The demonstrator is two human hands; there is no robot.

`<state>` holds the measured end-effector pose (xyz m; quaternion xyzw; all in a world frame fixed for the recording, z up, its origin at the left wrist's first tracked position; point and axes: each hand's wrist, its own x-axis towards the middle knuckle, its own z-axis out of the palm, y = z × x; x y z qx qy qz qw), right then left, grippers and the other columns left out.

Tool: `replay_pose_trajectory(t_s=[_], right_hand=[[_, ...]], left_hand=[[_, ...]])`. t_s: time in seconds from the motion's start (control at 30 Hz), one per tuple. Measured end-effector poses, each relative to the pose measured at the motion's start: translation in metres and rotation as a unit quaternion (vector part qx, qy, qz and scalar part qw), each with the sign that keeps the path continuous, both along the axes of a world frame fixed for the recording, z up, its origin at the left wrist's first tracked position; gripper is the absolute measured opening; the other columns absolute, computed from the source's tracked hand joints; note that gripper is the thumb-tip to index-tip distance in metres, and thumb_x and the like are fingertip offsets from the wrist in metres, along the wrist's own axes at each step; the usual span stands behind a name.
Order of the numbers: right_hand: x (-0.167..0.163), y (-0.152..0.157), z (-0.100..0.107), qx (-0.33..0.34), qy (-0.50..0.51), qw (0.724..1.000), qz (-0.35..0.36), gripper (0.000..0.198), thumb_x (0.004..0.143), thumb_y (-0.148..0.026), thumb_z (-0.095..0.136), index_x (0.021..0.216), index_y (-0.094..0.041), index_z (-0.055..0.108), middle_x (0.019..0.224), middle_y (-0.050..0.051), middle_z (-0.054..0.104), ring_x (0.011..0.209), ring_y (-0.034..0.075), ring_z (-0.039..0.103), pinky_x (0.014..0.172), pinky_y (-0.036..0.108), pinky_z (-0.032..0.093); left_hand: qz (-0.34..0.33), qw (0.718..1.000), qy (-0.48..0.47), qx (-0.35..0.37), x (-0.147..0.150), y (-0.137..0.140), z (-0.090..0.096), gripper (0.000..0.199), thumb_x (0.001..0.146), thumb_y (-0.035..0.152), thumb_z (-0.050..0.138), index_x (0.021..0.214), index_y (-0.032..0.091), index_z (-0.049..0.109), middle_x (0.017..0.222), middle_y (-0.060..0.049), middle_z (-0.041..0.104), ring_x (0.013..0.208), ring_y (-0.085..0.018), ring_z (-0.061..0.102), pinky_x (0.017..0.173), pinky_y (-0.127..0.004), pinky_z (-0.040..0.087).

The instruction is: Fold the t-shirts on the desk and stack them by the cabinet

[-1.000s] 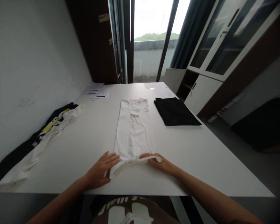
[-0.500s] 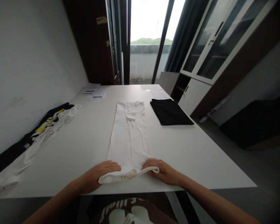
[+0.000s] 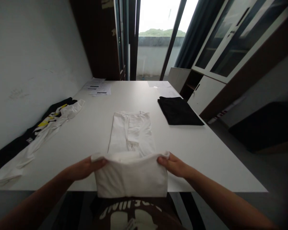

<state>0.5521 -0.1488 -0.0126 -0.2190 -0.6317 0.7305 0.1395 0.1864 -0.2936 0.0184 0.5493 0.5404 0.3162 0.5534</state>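
A white folded shirt (image 3: 132, 175) runs from the table's front edge toward its middle. Its near part is raised, with the end hanging down over the edge in front of my body. My left hand (image 3: 86, 166) pinches the left end of the lifted fold, thumb on top. At the right end, my right hand (image 3: 172, 163) grips the same fold in the same way. The far part of the shirt, with a collar and a placket, lies flat on the table. The fingers beneath the cloth are hidden.
On the white table (image 3: 86, 134), a folded black garment (image 3: 180, 111) lies at the right. Rumpled white, black and yellow clothes (image 3: 45, 124) lie along the left wall. Papers (image 3: 98, 88) rest at the far left, and a cabinet (image 3: 206, 92) stands beyond the right edge.
Both hands have lifted the near part of the shirt off the table and drawn it toward my body. The far part has slid nearer, and the view has shifted slightly.
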Motion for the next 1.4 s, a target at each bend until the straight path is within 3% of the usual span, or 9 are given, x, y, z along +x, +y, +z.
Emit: replay_pose_trajectory(t_s=[0.13, 0.33, 0.6, 0.8, 0.93, 1.0, 1.1, 1.17, 1.4], right_hand=[[-0.042, 0.061, -0.001, -0.053, 0.031, 0.990, -0.127, 0.050, 0.087, -0.064, 0.069, 0.097, -0.015, 0.071, 0.091, 0.009, 0.074, 0.090, 0.025, 0.071, 0.087, 0.038, 0.058], [-0.087, 0.141, -0.008, -0.100, 0.007, 0.965, -0.240, 0.027, 0.094, -0.042, 0.069, 0.094, -0.015, 0.069, 0.093, 0.011, 0.077, 0.089, 0.023, 0.073, 0.091, 0.036, 0.059], [-0.093, 0.174, -0.050, -0.147, -0.012, 0.963, -0.225, 0.029, 0.093, -0.042, 0.071, 0.100, -0.014, 0.068, 0.097, 0.010, 0.077, 0.084, 0.021, 0.073, 0.088, 0.034, 0.059], [-0.106, 0.217, -0.051, -0.098, -0.032, 0.965, -0.243, 0.030, 0.092, -0.045, 0.071, 0.098, -0.015, 0.069, 0.092, 0.010, 0.077, 0.083, 0.022, 0.073, 0.081, 0.033, 0.060], [-0.123, 0.261, -0.046, 0.049, -0.089, 0.962, -0.254, 0.036, 0.097, -0.050, 0.060, 0.099, -0.015, 0.071, 0.094, 0.010, 0.077, 0.088, 0.024, 0.072, 0.078, 0.031, 0.057], [-0.130, 0.278, -0.048, 0.183, -0.189, 0.926, -0.270, 0.035, 0.099, -0.046, 0.056, 0.097, -0.015, 0.072, 0.100, 0.010, 0.077, 0.096, 0.026, 0.070, 0.079, 0.030, 0.053], [-0.136, 0.288, -0.058, 0.376, -0.364, 0.806, -0.277, 0.029, 0.097, -0.041, 0.056, 0.093, -0.018, 0.074, 0.105, 0.011, 0.075, 0.104, 0.026, 0.067, 0.082, 0.029, 0.047], [-0.138, 0.285, -0.068, 0.445, -0.423, 0.743, -0.267, 0.029, 0.099, -0.040, 0.053, 0.096, -0.020, 0.074, 0.106, 0.012, 0.074, 0.104, 0.025, 0.066, 0.083, 0.029, 0.045], [-0.141, 0.286, -0.085, 0.540, -0.381, 0.682, -0.315, 0.041, 0.106, -0.044, 0.039, 0.098, -0.018, 0.070, 0.106, 0.012, 0.065, 0.106, 0.025, 0.055, 0.091, 0.032, 0.041]], left_hand=[[0.123, 0.976, -0.170, -0.055, -0.002, 0.081, -0.011, 0.050, 0.089, 0.055, 0.069, 0.114, 0.012, 0.072, 0.100, -0.014, 0.077, 0.101, -0.029, 0.072, 0.095, -0.043, 0.057], [0.066, 0.967, -0.233, -0.084, -0.032, 0.183, -0.036, 0.050, 0.094, 0.051, 0.061, 0.120, 0.008, 0.069, 0.110, -0.018, 0.076, 0.112, -0.030, 0.070, 0.107, -0.046, 0.050], [0.036, 0.958, -0.258, -0.118, -0.040, 0.223, -0.091, 0.070, 0.096, 0.058, 0.039, 0.136, 0.004, 0.059, 0.123, -0.020, 0.072, 0.122, -0.034, 0.065, 0.110, -0.047, 0.047], [0.025, 0.975, -0.219, -0.036, -0.046, 0.261, -0.076, 0.071, 0.096, 0.058, 0.035, 0.148, 0.011, 0.050, 0.133, -0.014, 0.068, 0.125, -0.030, 0.063, 0.113, -0.044, 0.043], [0.045, 0.976, -0.213, -0.003, -0.055, 0.303, -0.068, 0.067, 0.093, 0.056, 0.044, 0.142, 0.012, 0.055, 0.126, -0.013, 0.071, 0.117, -0.029, 0.068, 0.108, -0.042, 0.048], [0.101, 0.983, -0.156, 0.000, -0.056, 0.321, -0.073, 0.058, 0.089, 0.051, 0.054, 0.130, 0.012, 0.063, 0.112, -0.013, 0.075, 0.103, -0.027, 0.072, 0.098, -0.040, 0.054], [0.179, 0.982, -0.054, -0.001, -0.054, 0.338, -0.086, 0.043, 0.084, 0.041, 0.065, 0.115, 0.011, 0.068, 0.093, -0.012, 0.076, 0.085, -0.025, 0.074, 0.083, -0.037, 0.059], [0.206, 0.979, -0.003, 0.005, -0.052, 0.343, -0.095, 0.036, 0.084, 0.034, 0.065, 0.112, 0.011, 0.068, 0.088, -0.010, 0.076, 0.082, -0.024, 0.073, 0.079, -0.035, 0.058], [0.295, 0.918, 0.259, 0.055, -0.058, 0.345, -0.102, 0.021, 0.091, 0.024, 0.057, 0.106, 0.020, 0.071, 0.106, -0.006, 0.076, 0.108, -0.024, 0.066, 0.087, -0.028, 0.047]])
